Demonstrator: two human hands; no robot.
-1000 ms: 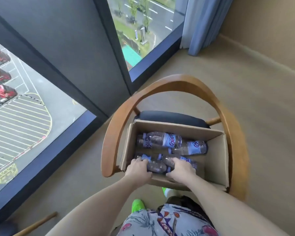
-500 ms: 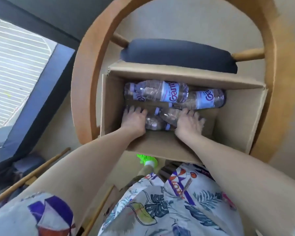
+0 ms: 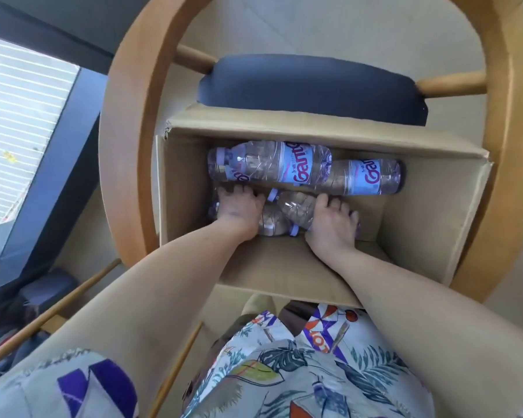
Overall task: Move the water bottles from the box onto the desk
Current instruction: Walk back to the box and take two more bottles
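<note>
Covering 2 bottles, hands hide labels.

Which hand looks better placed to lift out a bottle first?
Probably either: both are curled over the near bottles in the box. The right hand perhaps has a slight edge, since its bottle lies on top of the one under the left hand.

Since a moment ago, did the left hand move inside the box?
No. The left hand still rests on the near bottles, just below the far left bottle in the cardboard box.
</note>
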